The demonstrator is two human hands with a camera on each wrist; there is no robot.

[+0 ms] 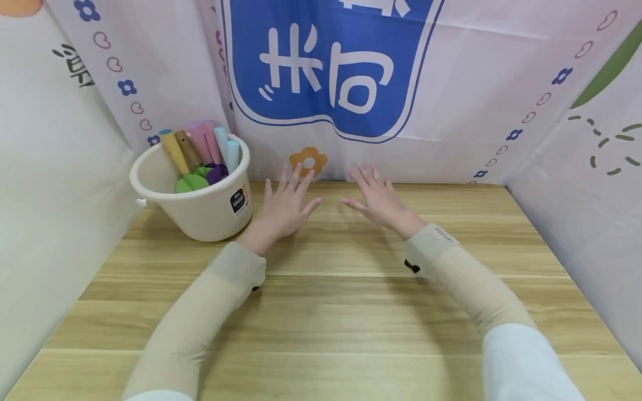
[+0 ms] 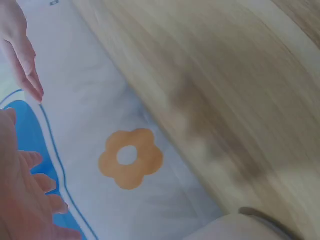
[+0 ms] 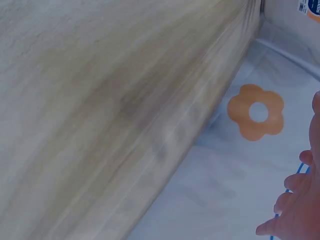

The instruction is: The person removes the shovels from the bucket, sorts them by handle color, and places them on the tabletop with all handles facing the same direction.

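Observation:
My left hand [image 1: 285, 206] is held palm down with fingers spread, over the back part of the wooden table [image 1: 321, 312]. Facing it, my right hand [image 1: 378, 200] has its fingers spread too, and a gap separates the two. Neither holds anything. Just left of the left hand stands a white bucket [image 1: 205, 214]. Several handles stick up from it, among them a yellow handle [image 1: 174, 151], a brown handle [image 1: 186, 147], a pink handle [image 1: 199, 142] and a light blue handle [image 1: 233, 156]. Green and purple parts show lower down; the bucket wall hides the rest.
Behind the table hangs a white cloth [image 1: 451, 139] with a blue printed sign [image 1: 326, 67] and an orange flower print [image 1: 308, 161]. White printed walls flank both sides, the left wall [image 1: 50, 195] close beside the bucket and the right wall [image 1: 592, 223] along the table's edge.

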